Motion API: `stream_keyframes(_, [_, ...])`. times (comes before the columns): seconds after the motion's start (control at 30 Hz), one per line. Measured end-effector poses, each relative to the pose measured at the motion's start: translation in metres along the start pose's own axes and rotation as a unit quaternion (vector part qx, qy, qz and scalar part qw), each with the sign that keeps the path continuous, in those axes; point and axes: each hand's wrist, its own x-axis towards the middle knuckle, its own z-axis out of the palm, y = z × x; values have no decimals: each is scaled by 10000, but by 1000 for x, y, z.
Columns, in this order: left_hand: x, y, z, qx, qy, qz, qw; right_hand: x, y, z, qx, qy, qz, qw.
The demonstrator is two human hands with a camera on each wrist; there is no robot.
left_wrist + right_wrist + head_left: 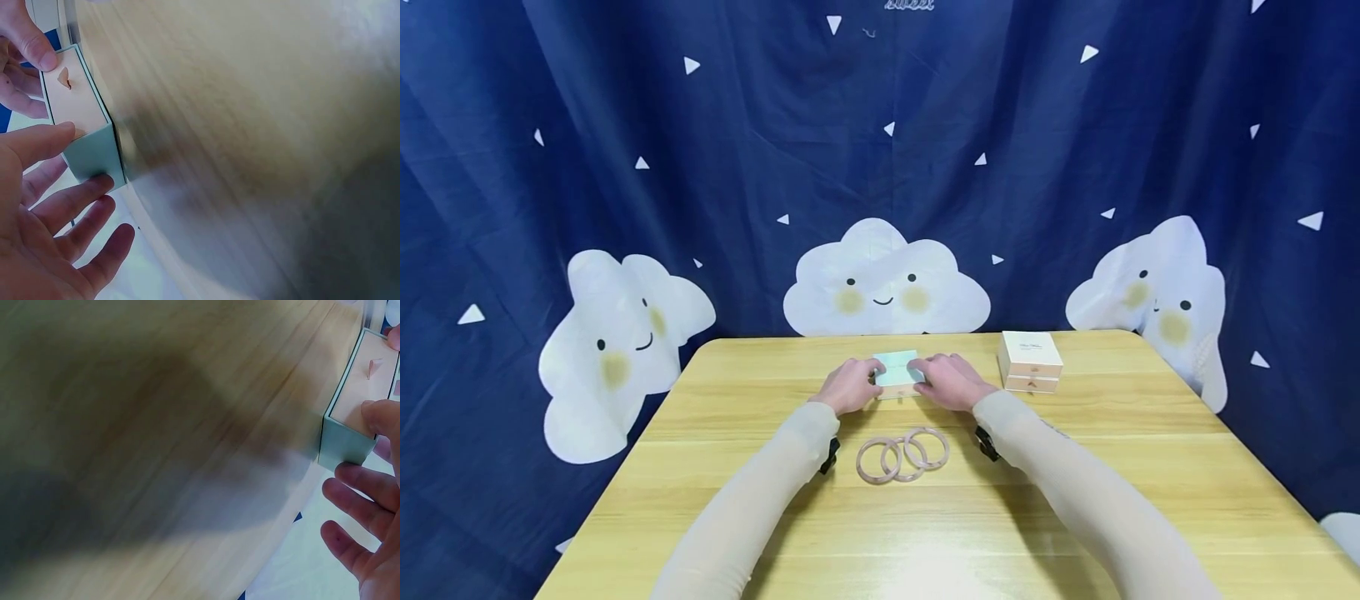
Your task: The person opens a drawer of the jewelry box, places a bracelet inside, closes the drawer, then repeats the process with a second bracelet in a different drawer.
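A small mint-green drawer box (897,363) with a pale pink front and a little pull tab stands near the table's far edge, between both hands. My left hand (850,387) holds its left end, thumb on the drawer front and a fingertip against the side. At the other end my right hand (953,383) has its thumb on the front and fingers by the side. The drawer front (74,94) sits flush in the sleeve. Three pale pink bangles (859,463) lie overlapping on the table, nearer than the box and between the forearms.
To the right of the hands, a white box (1031,350) is stacked over a pinkish lower part with a small tab. The wooden table (1120,433) ends just behind the boxes, where a dark blue curtain (745,192) with clouds hangs.
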Motion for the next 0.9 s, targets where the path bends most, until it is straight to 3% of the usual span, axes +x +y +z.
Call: stream_keyframes(0.9, [3,-10,-4,-194,-22,-19,9998,13,-4,-3,408,-293,310,9983])
